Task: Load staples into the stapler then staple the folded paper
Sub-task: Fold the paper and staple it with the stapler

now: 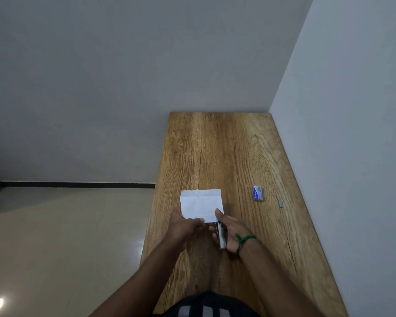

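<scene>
A folded white paper (200, 203) is held just above the wooden table (238, 156). My left hand (184, 225) pinches its near left edge. My right hand (229, 232) grips a small metal stapler (221, 234), whose front end sits at the paper's near right corner with my thumb on top. The stapler's jaws are hidden by my fingers and the paper. A blue staple box (258, 193) lies to the right on the table, with a short strip of staples (280, 203) beside it.
The table stands against a grey wall on its right and at its far end. Its left edge drops to a beige tiled floor (66, 236). A green thread is tied round my right wrist.
</scene>
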